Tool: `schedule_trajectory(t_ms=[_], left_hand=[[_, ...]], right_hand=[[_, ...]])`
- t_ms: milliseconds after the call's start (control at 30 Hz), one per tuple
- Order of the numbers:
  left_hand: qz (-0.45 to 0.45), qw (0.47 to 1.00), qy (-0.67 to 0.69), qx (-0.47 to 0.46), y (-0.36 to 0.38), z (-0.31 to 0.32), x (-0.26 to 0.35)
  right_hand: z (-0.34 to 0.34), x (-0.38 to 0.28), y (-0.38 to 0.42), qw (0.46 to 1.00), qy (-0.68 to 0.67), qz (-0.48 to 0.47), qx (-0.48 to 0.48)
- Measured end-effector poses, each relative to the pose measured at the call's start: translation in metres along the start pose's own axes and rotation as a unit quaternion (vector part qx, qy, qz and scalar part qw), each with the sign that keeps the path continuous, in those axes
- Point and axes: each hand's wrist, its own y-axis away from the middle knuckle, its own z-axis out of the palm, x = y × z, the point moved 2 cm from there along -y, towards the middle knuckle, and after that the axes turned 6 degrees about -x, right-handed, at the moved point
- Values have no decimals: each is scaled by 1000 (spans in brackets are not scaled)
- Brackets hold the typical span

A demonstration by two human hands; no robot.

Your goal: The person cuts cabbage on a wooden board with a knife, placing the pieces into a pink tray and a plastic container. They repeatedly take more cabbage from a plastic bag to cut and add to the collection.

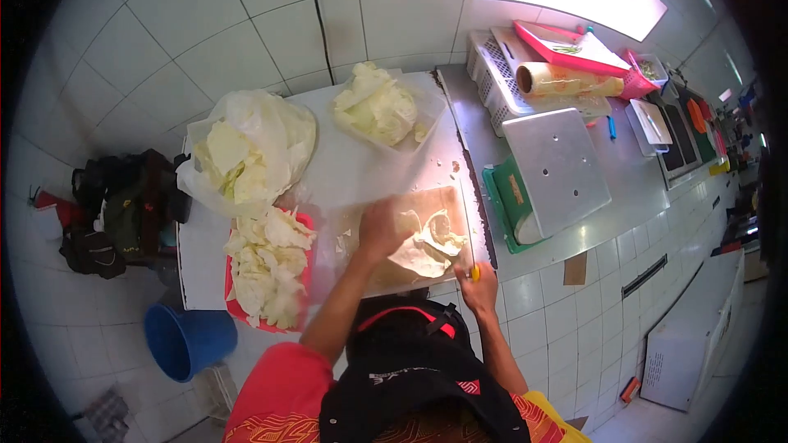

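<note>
Pale cabbage leaves [439, 234] lie loose on a wooden cutting board [386, 275] in front of me. My right hand [481, 289] is closed around the yellow handle of a knife [474, 273] at the board's right front corner; its blade is hard to make out. Over the board, just left of the leaves, is my left hand [382, 231], with its fingers smeared by motion. Left of that arm, a red basket [305, 279] is heaped with torn cabbage leaves [267, 267].
Behind the basket stands a plastic bag of leaves [283, 127]; another bag holds cabbage [377, 107]. On the right counter are a green scale [513, 197], a white crate [492, 90], a roll of film [566, 82] and a red tray [550, 33]. A blue bucket [185, 344] stands below left.
</note>
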Motion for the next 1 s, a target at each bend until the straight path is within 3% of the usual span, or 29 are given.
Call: schedule_trajectory(t_ms=[33, 133, 233, 367, 500, 600, 633, 733, 767, 867, 933, 1000], left_hand=[[17, 1000, -14, -14, -10, 7, -9], [-35, 975, 5, -219, -27, 47, -43], [6, 989, 0, -149, -19, 48, -44], [-50, 988, 42, -137, -8, 35, -45], [-96, 986, 47, -129, 3, 21, -47], [-113, 989, 16, -94, 12, 24, -71], [-119, 990, 2, -81, 16, 28, -80], [-145, 982, 119, 21, 23, 50, -100], [-178, 969, 159, 57, 25, 58, -104], [-265, 924, 243, 133, 30, 80, -97], [-317, 902, 256, 146, 38, 87, -80], [-335, 895, 262, 136, 48, 86, -61]], right_hand=[[1, -10, -17, 999, -11, -36, 27], [25, -15, -75, 986, 7, -148, 73], [32, -34, -114, 988, 58, -6, -142], [42, -46, -126, 986, 83, -133, -59], [63, -60, -135, 986, 33, -100, -127], [61, -76, -146, 993, 18, -79, -85], [54, -86, -148, 991, 42, -122, -20], [51, -92, -169, 986, 61, -156, 5], [48, -93, -171, 975, 49, -215, 31], [34, -108, -156, 958, 55, -262, 107], [8, -128, -125, 992, 53, -65, -94], [13, -109, -91, 986, -18, -26, -163]])
